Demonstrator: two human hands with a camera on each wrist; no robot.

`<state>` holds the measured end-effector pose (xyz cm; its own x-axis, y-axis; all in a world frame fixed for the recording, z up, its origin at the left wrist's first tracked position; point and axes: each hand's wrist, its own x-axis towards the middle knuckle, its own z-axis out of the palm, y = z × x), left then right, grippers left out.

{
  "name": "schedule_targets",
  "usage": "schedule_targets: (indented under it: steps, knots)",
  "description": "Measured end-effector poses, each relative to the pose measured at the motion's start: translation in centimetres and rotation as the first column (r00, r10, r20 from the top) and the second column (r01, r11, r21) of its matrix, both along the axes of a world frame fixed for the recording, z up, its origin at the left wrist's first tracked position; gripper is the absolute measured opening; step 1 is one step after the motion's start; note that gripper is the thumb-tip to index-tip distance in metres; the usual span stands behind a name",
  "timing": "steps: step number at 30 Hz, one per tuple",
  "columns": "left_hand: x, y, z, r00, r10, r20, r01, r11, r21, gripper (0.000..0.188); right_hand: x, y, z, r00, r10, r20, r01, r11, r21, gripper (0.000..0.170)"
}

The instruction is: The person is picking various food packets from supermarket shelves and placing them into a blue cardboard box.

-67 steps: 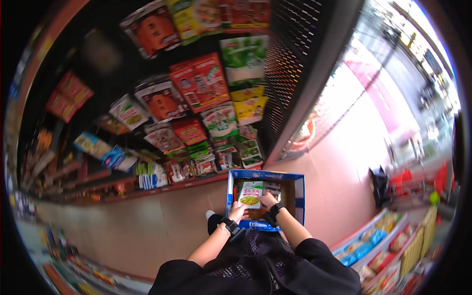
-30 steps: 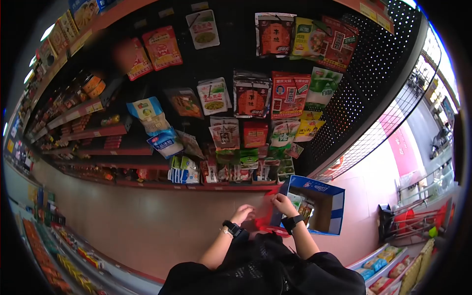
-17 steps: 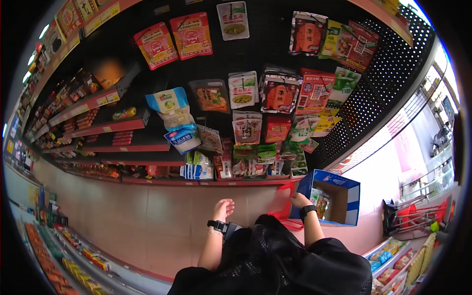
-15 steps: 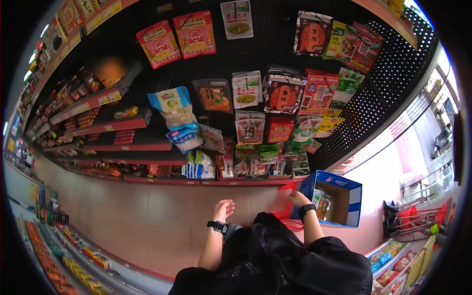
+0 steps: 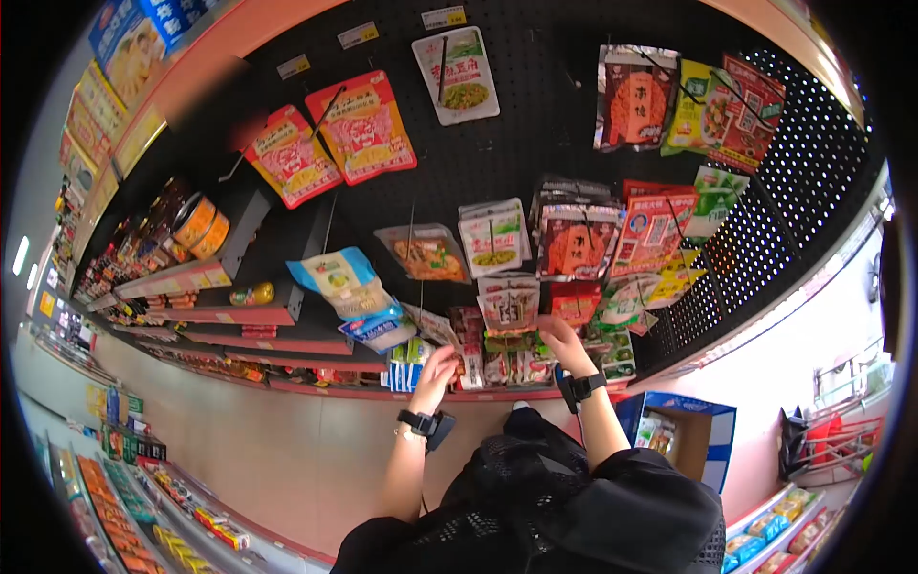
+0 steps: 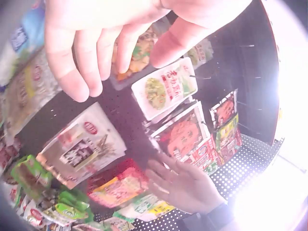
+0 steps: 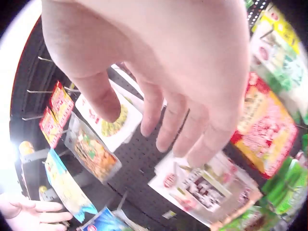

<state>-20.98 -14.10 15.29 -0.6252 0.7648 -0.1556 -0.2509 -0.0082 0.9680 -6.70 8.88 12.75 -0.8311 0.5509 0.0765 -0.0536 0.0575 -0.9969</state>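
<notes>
In the head view my left hand (image 5: 435, 378) is raised before the lower hanging packets, its fingers loosely bent and holding nothing. My right hand (image 5: 566, 346) reaches up beside a pale packet with a dark label (image 5: 510, 304). The right wrist view has the fingers of this hand hanging bent over that packet's (image 7: 207, 187) upper edge, with no packet between fingers and thumb. A red packet (image 5: 576, 304) hangs just to its right. Above are white pouches picturing green food (image 5: 492, 237) and dark pouches with an orange-red front (image 5: 577, 239).
A blue cardboard box (image 5: 712, 407) with packets inside stands at lower right. Blue-and-white bags (image 5: 349, 287) hang left of the hands. Metal hooks project from the black pegboard (image 5: 555, 115). Stocked shelves (image 5: 172, 282) line the left, and a goods rack (image 5: 182, 507) stands behind.
Earlier both hands held a white-green pouch over the blue box. Then the right hand was at something red beside the box. Now both hands are raised to the hanging packets, and the red thing is out of sight.
</notes>
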Motion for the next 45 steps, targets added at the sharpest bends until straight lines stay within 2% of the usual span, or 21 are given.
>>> schedule_targets:
  steps: [1,2,4,5,8,12,14,17,20,22,23,24,25,26,28,32,34,36,38,40,45]
  knots:
    - [-0.9,1.7,1.5,0.998,-0.026,-0.061,0.028,0.999,0.040,0.044,-1.7,1.1,0.7,0.993,0.007,-0.118,-0.002,0.999,0.035,0.038]
    - [-1.9,3.5,2.5,0.986,-0.061,-0.157,0.075,0.993,0.088,0.049,-3.2,1.4,2.9,0.993,0.013,-0.121,-0.008,0.999,0.038,0.038]
    - [-3.3,6.3,4.2,0.949,-0.053,-0.310,0.090,0.990,0.106,0.055,-4.7,1.3,7.5,0.967,-0.048,-0.251,0.058,0.998,0.033,0.049]
    - [-3.6,7.6,4.8,0.948,-0.047,-0.314,0.090,0.988,0.123,0.057,-5.2,1.6,9.0,0.974,-0.043,-0.223,0.052,0.998,0.034,0.057]
    - [-4.5,10.6,5.5,0.945,-0.044,-0.323,0.095,0.985,0.144,0.063,-7.1,3.2,8.7,0.976,0.000,-0.217,0.031,0.990,0.140,0.059]
    - [-4.7,13.1,5.5,0.948,-0.009,-0.319,0.057,0.989,0.140,0.068,-8.5,4.2,7.7,0.981,0.055,-0.185,-0.029,0.990,0.138,0.059]
    - [-4.4,13.8,6.2,0.973,0.030,-0.228,0.011,0.985,0.174,0.069,-8.7,4.3,6.9,0.984,0.017,-0.177,0.016,0.983,0.185,0.056]
    - [-4.9,14.6,5.9,0.969,-0.010,-0.247,0.054,0.984,0.172,0.067,-9.0,4.6,6.0,0.988,-0.011,-0.157,0.047,0.972,0.230,0.052]
    - [-5.1,14.9,5.1,0.973,0.012,-0.231,0.021,0.990,0.140,0.063,-9.3,4.9,6.2,0.992,-0.034,-0.124,0.052,0.988,0.146,0.046]
    - [-5.5,15.0,4.3,0.975,0.031,-0.218,-0.009,0.995,0.104,0.059,-9.3,5.0,7.0,0.989,-0.023,-0.145,0.066,0.951,0.301,0.042]
    - [-5.7,15.1,3.9,0.947,0.034,-0.319,-0.005,0.996,0.090,0.053,-9.1,5.1,7.5,0.989,-0.025,-0.144,0.068,0.952,0.299,0.042]
    - [-5.9,15.2,3.5,0.909,0.035,-0.416,-0.003,0.997,0.077,0.047,-8.9,5.1,8.2,0.996,0.009,-0.088,0.010,0.979,0.205,0.040]
    - [-6.1,15.3,3.0,0.908,0.035,-0.417,-0.003,0.997,0.077,0.047,-8.9,5.2,8.5,0.998,0.051,-0.037,-0.046,0.993,0.109,0.039]
    - [-6.3,15.4,2.6,0.902,0.051,-0.428,-0.017,0.996,0.084,0.041,-9.1,5.4,8.5,0.998,0.052,-0.038,-0.047,0.993,0.109,0.039]
    - [-6.8,15.7,2.0,0.895,0.067,-0.440,-0.030,0.995,0.090,0.036,-9.4,5.6,8.7,0.982,0.140,-0.123,-0.092,0.937,0.336,0.036]
    - [-7.4,16.2,1.9,0.906,0.043,-0.420,-0.020,0.998,0.058,0.033,-9.7,6.1,9.7,0.989,0.138,-0.048,-0.101,0.886,0.453,0.038]
    - [-7.6,16.6,2.1,0.926,0.019,-0.376,-0.014,1.000,0.016,0.033,-10.1,6.3,9.7,0.974,0.181,-0.137,-0.142,0.957,0.251,0.043]
    - [-7.7,16.9,2.3,0.942,0.045,-0.332,0.000,0.991,0.136,0.033,-10.3,6.1,9.9,0.969,0.200,-0.144,-0.165,0.961,0.223,0.046]
    - [-7.8,16.7,3.2,0.942,0.043,-0.333,0.006,0.989,0.145,0.033,-10.5,6.0,10.5,0.965,0.218,-0.147,-0.188,0.962,0.198,0.050]
    - [-7.5,16.6,3.8,0.943,0.041,-0.331,0.012,0.987,0.158,0.033,-10.6,5.9,11.1,0.931,0.323,-0.169,-0.274,0.926,0.260,0.048]
    - [-7.4,15.9,5.1,0.937,0.010,-0.348,0.048,0.986,0.157,0.033,-11.1,5.6,12.1,0.914,0.314,-0.257,-0.316,0.948,0.035,0.039]
